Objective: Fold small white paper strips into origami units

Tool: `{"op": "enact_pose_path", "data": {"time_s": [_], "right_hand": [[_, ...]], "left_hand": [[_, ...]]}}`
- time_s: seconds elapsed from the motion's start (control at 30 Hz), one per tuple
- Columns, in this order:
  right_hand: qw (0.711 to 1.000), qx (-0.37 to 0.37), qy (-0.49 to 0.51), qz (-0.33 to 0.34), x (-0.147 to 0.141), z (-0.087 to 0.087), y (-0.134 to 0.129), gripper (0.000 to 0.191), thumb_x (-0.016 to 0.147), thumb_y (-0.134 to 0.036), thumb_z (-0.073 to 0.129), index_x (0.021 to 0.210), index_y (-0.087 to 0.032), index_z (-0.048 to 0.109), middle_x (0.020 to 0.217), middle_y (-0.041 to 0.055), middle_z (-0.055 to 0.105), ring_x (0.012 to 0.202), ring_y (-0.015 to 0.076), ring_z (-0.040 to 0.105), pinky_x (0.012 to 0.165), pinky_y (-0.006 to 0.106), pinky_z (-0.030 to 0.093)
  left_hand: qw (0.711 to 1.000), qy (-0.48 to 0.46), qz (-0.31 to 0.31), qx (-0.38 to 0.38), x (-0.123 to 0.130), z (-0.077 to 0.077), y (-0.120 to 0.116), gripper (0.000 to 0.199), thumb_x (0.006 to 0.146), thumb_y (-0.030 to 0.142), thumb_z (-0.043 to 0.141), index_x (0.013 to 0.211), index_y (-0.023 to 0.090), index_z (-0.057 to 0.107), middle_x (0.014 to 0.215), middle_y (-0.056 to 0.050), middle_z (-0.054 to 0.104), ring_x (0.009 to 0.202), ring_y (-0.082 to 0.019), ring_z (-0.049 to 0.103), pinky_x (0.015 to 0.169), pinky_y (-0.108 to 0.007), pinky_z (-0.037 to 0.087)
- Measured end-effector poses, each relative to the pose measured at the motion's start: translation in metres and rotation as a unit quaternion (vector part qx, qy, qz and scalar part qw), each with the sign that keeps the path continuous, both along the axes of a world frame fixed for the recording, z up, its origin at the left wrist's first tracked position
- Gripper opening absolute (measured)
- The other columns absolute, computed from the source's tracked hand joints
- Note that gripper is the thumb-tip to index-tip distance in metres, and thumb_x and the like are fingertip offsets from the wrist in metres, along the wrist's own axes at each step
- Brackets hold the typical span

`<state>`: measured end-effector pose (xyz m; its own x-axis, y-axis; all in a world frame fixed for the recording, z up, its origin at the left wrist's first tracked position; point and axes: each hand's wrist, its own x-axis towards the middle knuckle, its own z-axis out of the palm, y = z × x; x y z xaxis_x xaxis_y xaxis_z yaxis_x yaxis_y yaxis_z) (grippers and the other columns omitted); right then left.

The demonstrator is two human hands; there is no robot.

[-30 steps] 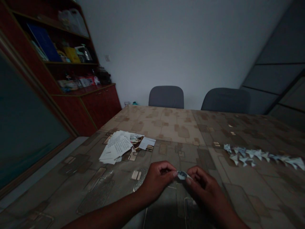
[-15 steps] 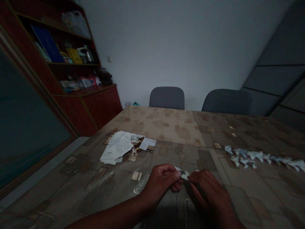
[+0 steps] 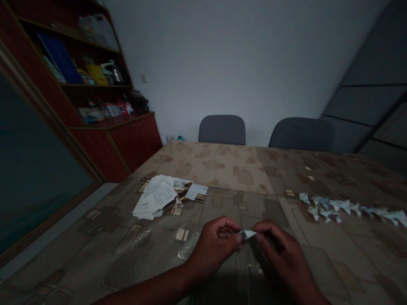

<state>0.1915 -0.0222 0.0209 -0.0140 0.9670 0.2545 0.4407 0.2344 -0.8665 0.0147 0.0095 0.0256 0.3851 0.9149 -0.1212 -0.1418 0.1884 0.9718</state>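
A small folded piece of paper point(image 3: 249, 234) is held between my two hands, low in the middle of the head view. My left hand point(image 3: 219, 239) pinches its left end, the thumb over a dark printed part. The fingertips of my right hand point(image 3: 276, 243) close on its pointed right end. To the left on the patterned tablecloth lies a loose pile of printed paper pieces point(image 3: 159, 195). Several small folded paper shapes point(image 3: 345, 206) with pointed tips stretch in a row at the right.
The table point(image 3: 219, 163) has a patterned cover. Two grey chairs, a left one point(image 3: 221, 129) and a right one point(image 3: 301, 134), stand behind its far edge. A red cabinet point(image 3: 133, 140) with loaded shelves is at the back left.
My right hand has turned and opened out somewhat, its fingertips now on the paper's right end. The paper now shows as a narrower, pointed shape.
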Motion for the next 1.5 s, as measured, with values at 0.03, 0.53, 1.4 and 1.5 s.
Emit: {"op": "enact_pose_path", "data": {"time_s": [0.03,0.53,1.4,1.5], "right_hand": [[1.0,-0.003,0.005,0.006,0.0,0.002,0.0,0.017,0.091,-0.035,0.051,0.084,-0.022,0.061,0.074,0.0009,0.064,0.071,0.0191,0.062,0.062,0.028,0.047],[1.0,-0.011,0.008,0.003,-0.003,0.008,0.005,0.017,0.087,-0.035,0.052,0.081,-0.021,0.06,0.069,0.0001,0.06,0.065,0.0172,0.058,0.059,0.026,0.046],[0.998,-0.008,-0.02,-0.063,-0.009,0.0,0.002,0.027,0.088,-0.039,0.052,0.069,-0.021,0.056,0.059,-0.0007,0.058,0.055,0.0159,0.055,0.051,0.025,0.041],[0.999,0.006,-0.008,-0.048,-0.011,0.0,-0.001,0.024,0.087,-0.038,0.053,0.071,-0.021,0.058,0.063,0.0003,0.06,0.059,0.0166,0.058,0.055,0.026,0.044]], "left_hand": [[1.0,0.007,0.001,0.016,0.0,0.0,0.001,0.024,0.073,0.031,0.073,0.083,0.012,0.061,0.071,-0.003,0.066,0.067,-0.014,0.063,0.064,-0.024,0.046],[0.995,0.064,-0.003,0.07,-0.001,0.004,-0.001,0.022,0.075,0.022,0.068,0.096,0.015,0.067,0.072,0.0,0.065,0.067,-0.014,0.06,0.064,-0.024,0.043],[0.997,-0.037,0.05,0.054,0.001,-0.001,-0.005,0.017,0.078,0.024,0.069,0.084,0.018,0.054,0.079,-0.001,0.064,0.067,-0.014,0.062,0.066,-0.025,0.047],[0.996,0.003,0.044,0.081,0.003,-0.001,-0.008,0.01,0.08,0.021,0.066,0.087,0.016,0.063,0.079,-0.004,0.067,0.07,-0.015,0.063,0.068,-0.026,0.048]]}}
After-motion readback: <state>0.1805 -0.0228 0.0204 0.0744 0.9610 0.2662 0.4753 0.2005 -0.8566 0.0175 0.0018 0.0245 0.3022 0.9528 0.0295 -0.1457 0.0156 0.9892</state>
